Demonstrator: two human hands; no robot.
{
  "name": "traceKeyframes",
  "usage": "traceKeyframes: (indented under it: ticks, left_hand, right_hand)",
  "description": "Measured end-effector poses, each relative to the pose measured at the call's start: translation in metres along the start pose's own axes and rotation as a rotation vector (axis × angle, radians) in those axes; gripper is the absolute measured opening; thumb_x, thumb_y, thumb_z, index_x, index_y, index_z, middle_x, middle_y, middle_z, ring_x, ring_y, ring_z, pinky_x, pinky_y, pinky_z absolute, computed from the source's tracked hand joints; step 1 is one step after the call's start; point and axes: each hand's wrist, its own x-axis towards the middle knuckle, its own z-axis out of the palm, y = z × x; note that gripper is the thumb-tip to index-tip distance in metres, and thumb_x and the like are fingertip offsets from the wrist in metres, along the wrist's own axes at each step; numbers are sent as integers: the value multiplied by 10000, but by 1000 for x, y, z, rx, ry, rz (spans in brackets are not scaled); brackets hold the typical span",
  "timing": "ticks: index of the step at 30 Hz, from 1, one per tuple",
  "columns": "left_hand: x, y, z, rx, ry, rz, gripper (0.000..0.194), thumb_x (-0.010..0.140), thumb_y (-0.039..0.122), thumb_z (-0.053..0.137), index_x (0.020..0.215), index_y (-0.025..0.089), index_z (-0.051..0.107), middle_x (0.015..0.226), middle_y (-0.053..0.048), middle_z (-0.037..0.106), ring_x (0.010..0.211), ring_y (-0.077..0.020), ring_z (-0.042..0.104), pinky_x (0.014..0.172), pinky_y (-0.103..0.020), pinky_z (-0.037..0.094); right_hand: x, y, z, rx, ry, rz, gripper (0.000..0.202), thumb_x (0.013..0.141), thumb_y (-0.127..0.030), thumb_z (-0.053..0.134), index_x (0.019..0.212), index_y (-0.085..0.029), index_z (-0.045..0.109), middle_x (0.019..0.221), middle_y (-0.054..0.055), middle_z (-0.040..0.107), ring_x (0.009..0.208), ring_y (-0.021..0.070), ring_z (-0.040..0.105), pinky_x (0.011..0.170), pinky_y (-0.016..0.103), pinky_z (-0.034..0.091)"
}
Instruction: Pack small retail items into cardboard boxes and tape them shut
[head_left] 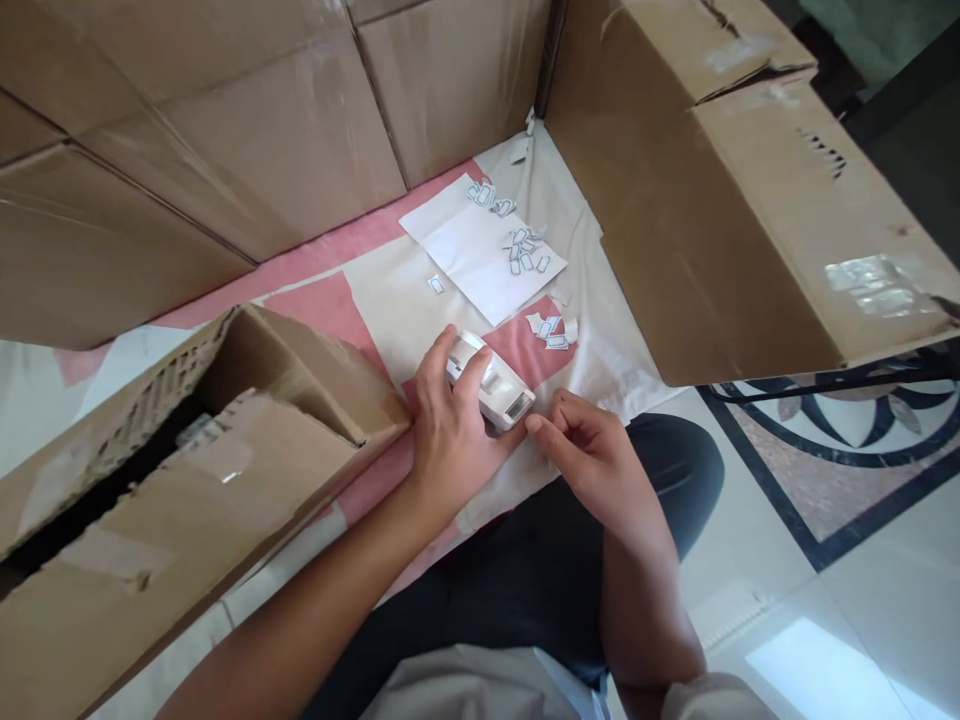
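Observation:
My left hand [448, 430] is wrapped round a small white plastic device [501, 388], its thumb and fingers on either side. A dark rectangular window shows at the device's near right end. Close beside that end is my right hand [592, 455], thumb and forefinger pinched together; I cannot make out whether anything is between them. Beyond the device, a white paper sheet [461, 245] lies on the cloth with several small blue-edged labels [523, 250] scattered on it. One loose label [436, 285] is left of the sheet, and a few cut pieces [555, 334] lie to its near right.
Large taped cartons [247, 150] form a wall at the back. An open-topped cardboard box [247, 470] stands at the left, and another big carton [697, 200] at the right. A red and white cloth [375, 310] covers the floor; patterned tile [847, 460] shows at right.

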Motion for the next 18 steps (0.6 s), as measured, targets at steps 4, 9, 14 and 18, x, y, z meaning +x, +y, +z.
traceKeyframes:
  ticks: [4,9,14,18]
  left_hand:
    - [0,0,0,10,-10,-9,915,768,521,827,1468,197,335,1503,-251,347,1440,-396,378,1136,-577,406]
    - [1,-1,0,22,-13,-11,890,781,539,809,1458,194,346,1489,-252,362,1433,-405,393,1131,-577,403]
    - [1,-2,0,26,-11,-7,888,777,525,814,1459,189,355,1480,-249,373,1420,-397,408,1133,-567,398]
    - [1,-2,1,22,0,-4,871,779,502,812,1459,187,367,1478,-246,383,1413,-394,416,1132,-560,396]
  right_hand:
    - [2,5,2,113,-44,103,484,970,-423,623,585,-209,422,526,-32,508,508,98,414,518,271,316]
    - [6,7,2,203,-70,134,477,970,-383,638,555,-190,504,507,-11,592,491,93,451,512,252,345]
    - [6,10,8,340,-21,88,472,957,-258,654,535,-196,453,542,-6,634,549,103,566,557,236,414]
    - [5,12,15,420,6,72,471,946,-185,640,549,-190,386,655,-5,685,498,81,579,512,230,411]
